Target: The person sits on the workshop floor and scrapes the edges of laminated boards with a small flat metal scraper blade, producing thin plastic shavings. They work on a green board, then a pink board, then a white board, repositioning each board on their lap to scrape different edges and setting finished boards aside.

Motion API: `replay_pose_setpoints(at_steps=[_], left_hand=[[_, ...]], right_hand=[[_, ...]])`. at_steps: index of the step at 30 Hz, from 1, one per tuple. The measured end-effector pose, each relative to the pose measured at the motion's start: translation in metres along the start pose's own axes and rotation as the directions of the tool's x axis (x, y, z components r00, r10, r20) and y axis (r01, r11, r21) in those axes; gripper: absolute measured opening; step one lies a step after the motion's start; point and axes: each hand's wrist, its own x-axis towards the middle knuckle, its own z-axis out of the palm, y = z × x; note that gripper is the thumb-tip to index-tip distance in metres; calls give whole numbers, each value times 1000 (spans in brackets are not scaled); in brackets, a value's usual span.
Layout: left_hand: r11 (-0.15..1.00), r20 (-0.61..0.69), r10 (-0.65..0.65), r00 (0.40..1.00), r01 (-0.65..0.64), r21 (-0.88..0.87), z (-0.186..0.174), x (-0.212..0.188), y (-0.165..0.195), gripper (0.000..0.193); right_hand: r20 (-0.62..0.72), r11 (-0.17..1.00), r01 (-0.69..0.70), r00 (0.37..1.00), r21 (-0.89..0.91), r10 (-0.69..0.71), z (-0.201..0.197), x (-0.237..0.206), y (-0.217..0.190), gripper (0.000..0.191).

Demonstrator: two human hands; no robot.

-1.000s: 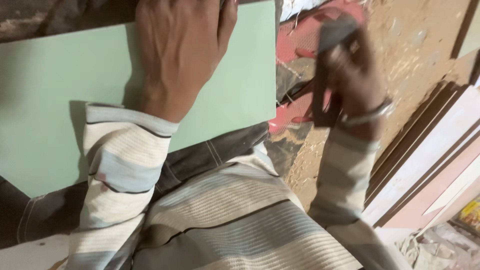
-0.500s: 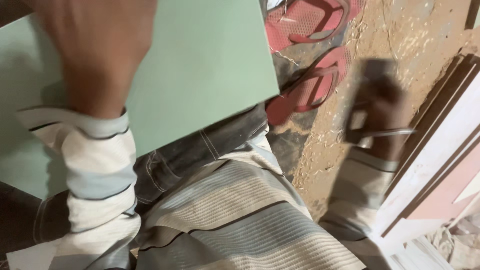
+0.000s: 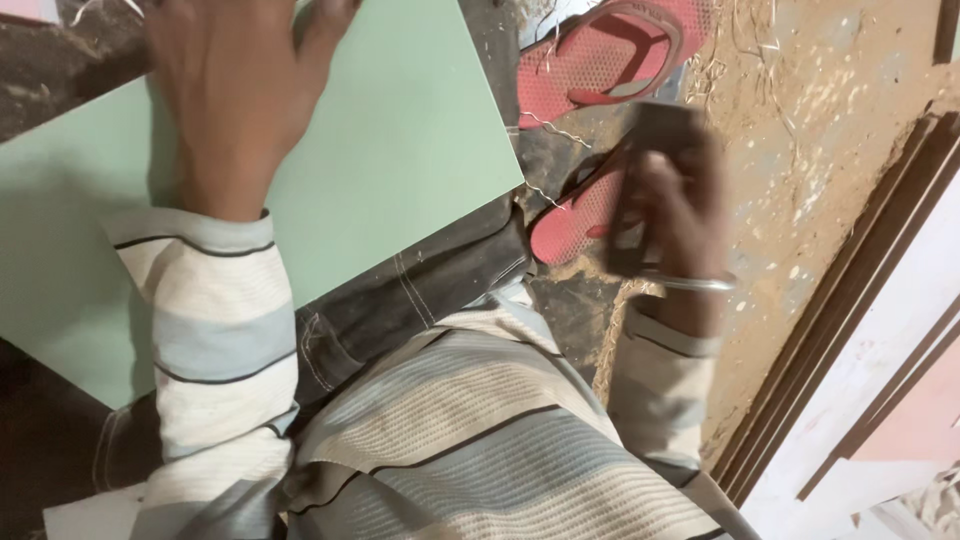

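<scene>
Left hand (image 3: pixel 235 95) flat on green board (image 3: pixel 400 170), steadying; right hand (image 3: pixel 675 205) clenched around dark block (image 3: pixel 650 150), blurred. Next: bring block to board.

Even, fairly bright light, soft shadows; right hand (image 3: pixel 670 200) motion-blurred, perhaps gripping dark object; foreground shirt sharp.

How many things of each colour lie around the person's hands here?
Pale green: 1, the green board under the left hand.
Red: 2, the upper red sandal and the lower red sandal.
Dark: 1, the blurred dark block in the right hand.
Total: 4.
</scene>
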Motion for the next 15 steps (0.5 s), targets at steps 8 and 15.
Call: replay_pose_setpoints(at_steps=[8, 15], left_hand=[[768, 709, -285, 645, 597, -234, -53, 16, -58, 25], [498, 821, -447, 356, 861, -103, -126, -28, -116, 31]], right_hand=[[289, 958, 181, 951, -221, -113, 110, 0, -30, 40], [402, 988, -125, 903, -96, 153, 121, 14, -49, 32]])
